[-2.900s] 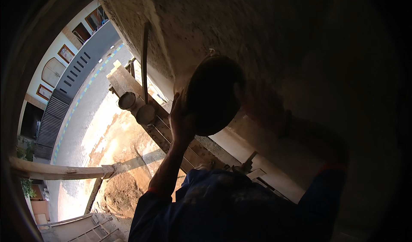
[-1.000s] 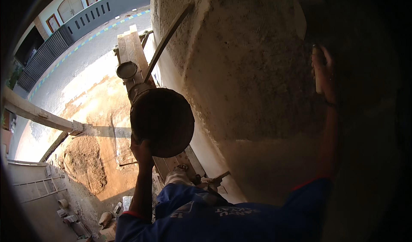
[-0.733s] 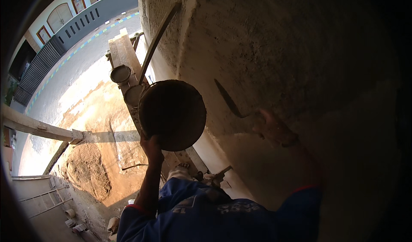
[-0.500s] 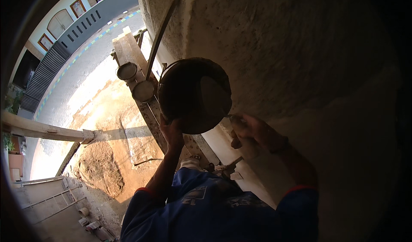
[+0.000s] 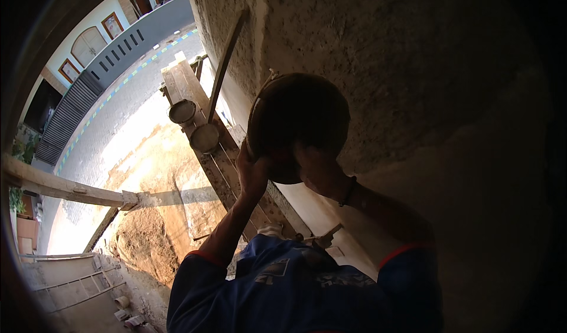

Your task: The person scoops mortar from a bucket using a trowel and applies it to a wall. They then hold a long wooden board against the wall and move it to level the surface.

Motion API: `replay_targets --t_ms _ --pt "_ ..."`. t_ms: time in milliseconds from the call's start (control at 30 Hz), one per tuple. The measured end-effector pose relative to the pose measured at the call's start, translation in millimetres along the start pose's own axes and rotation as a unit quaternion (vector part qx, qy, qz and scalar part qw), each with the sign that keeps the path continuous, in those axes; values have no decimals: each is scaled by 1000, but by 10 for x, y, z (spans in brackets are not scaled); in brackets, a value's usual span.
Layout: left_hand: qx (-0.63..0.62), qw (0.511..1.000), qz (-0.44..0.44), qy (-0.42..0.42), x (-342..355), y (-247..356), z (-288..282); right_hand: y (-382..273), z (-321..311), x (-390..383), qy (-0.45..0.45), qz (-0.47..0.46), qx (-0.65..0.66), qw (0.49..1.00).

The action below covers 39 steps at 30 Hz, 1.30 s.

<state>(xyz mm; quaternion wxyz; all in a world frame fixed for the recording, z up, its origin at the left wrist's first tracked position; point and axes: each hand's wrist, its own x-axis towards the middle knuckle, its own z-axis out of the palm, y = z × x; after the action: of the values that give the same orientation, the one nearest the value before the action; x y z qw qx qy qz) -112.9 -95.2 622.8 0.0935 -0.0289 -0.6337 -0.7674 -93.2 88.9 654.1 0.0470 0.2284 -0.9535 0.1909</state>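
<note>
A dark round bucket [image 5: 298, 105] is held up in front of the wall, its mouth facing me and its inside in deep shadow. My left hand [image 5: 254, 172] is closed on its near left rim. My right hand [image 5: 322, 172] is closed at the near right of the mouth, fingers reaching over the opening. The trowel it held a moment ago is lost in the shadow, so its blade and any contents of the bucket cannot be made out.
A rough plastered wall [image 5: 401, 85] rises close on the right. Below lies a plank scaffold [image 5: 227, 159] carrying two round pails [image 5: 182, 113] [image 5: 205, 138], with a long wooden strip [image 5: 227, 64] leaning nearby. A timber pole [image 5: 65, 185] crosses at left above a sand heap [image 5: 144, 235].
The bucket and my left hand have shifted right in the picture. My right hand has moved left, from beside the rim to over the bucket's mouth, and the trowel blade has dropped from sight.
</note>
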Motion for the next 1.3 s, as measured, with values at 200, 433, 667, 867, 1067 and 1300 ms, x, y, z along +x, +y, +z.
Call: replay_targets --t_ms 200,433,667,867,1067,1300 --pt "-16 998 -20 -50 57 334 -133 187 -811 -368 -55 -173 -266 947" --pt "90 994 24 -57 23 172 50 264 -449 -295 41 -76 -380 921" --pt "83 992 94 -30 -83 243 234 -110 -574 -529 -105 7 -310 945" --pt "194 963 187 -34 -147 367 399 -159 -1180 -371 91 -1 -476 875" --pt "224 922 314 -35 -109 405 472 262 -724 -360 40 26 -338 940" --pt "192 955 224 -14 -158 378 402 -102 -980 -743 -24 -10 -275 961"
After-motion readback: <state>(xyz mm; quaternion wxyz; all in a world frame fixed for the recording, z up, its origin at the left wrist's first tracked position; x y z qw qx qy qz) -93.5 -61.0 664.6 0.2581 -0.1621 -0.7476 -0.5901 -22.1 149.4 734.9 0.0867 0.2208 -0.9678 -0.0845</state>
